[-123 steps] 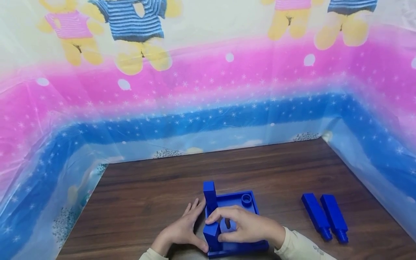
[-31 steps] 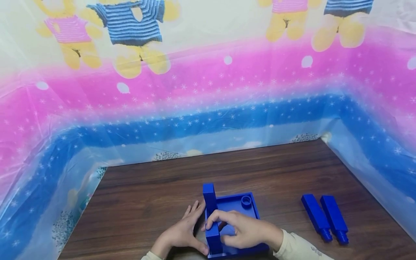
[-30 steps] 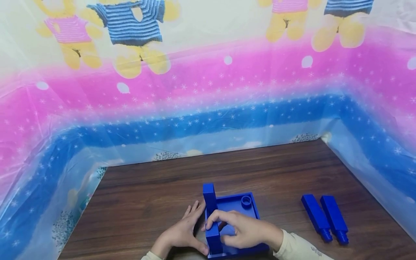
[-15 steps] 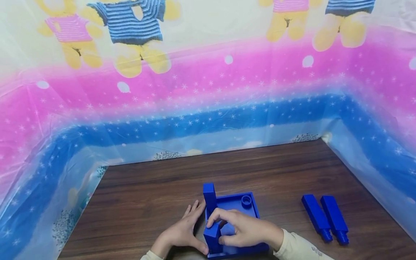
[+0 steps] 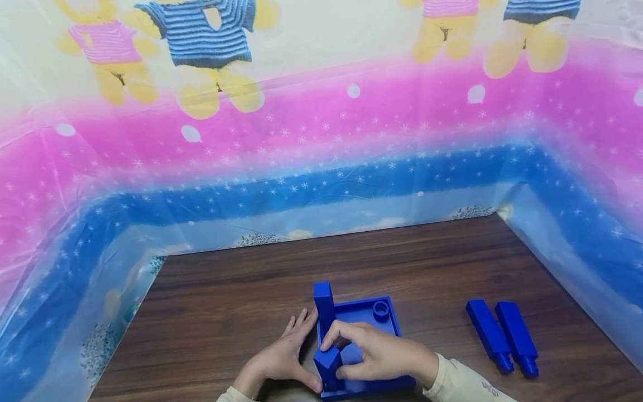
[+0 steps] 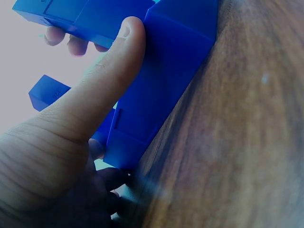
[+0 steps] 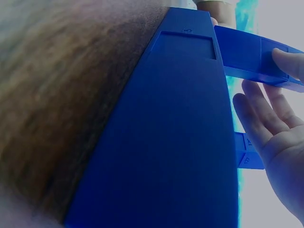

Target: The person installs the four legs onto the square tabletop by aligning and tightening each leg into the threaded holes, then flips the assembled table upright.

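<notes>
While its thumb and fingers pinch the near post, the right hand leans over a shallow tray of the same smooth blue material, plastic by its look. That post, a square-sided block with a flat top, stands upright at the tray's near left corner, its top turned cornerwise to the walls. The left hand grasps nothing; its fingers lie extended and spread along the tray's left side, the thumb by the near corner. Close up, the tray's outer wall is flat and satiny, with a shallow rectangular recess near one end (a small mark beside it is too tiny to read). Beyond the pinched post, the far post rises upright on the same left side, and a round, hollow socket sits in the far right corner. Well to the right, two loose posts lie side by side, square shafts ending in narrower, ridged necks. Under everything spreads a dark, wood-grained table, backed by a softly creased cloth banded pink and blue.
</notes>
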